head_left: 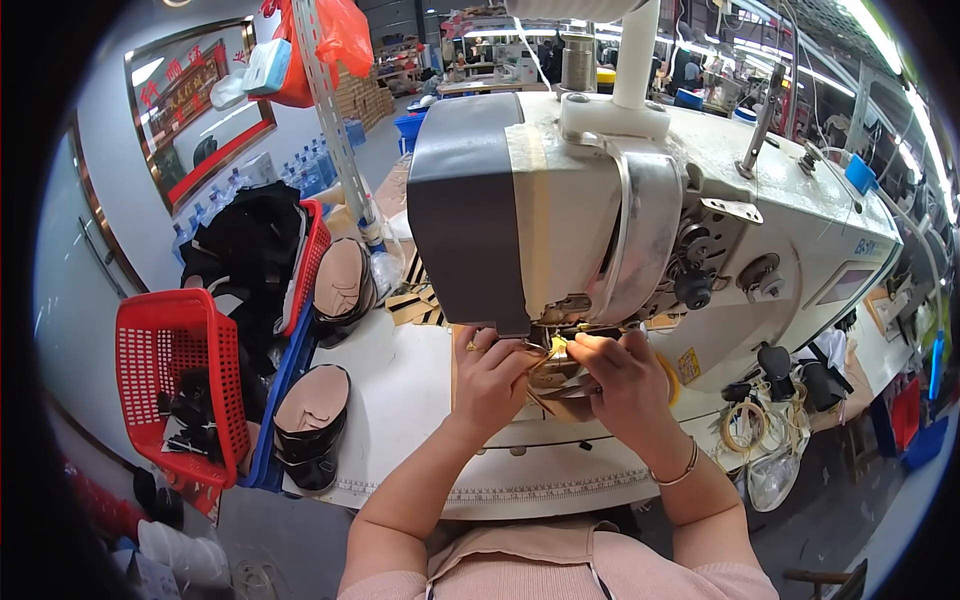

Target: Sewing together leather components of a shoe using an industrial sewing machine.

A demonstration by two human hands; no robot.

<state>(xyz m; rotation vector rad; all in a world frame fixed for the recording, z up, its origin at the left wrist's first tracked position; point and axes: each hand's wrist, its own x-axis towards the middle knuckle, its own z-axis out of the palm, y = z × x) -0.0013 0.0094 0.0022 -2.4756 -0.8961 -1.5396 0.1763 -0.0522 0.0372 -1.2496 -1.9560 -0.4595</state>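
Note:
Both hands are at the needle area of a large white and grey sewing machine [465, 200], under a small yellow light. Between them is a curved beige-lined piece [565, 392] that looks like a shoe upper, its far edge under the machine head. My left hand [490, 378], a ring on one finger, has bent fingers closed on the upper's left side. My right hand [625, 378], with a bracelet at the wrist, grips its right side, fingertips close to the needle area. The needle and the fingertips' exact contact are partly hidden.
Stacks of similar black, beige-lined uppers [312, 415] stand on the white table [395, 440] at left. Beyond its left edge are red baskets [205, 300] with black pieces. A metal post [335, 110] rises behind. Tape rolls [743, 427] and black parts lie at right.

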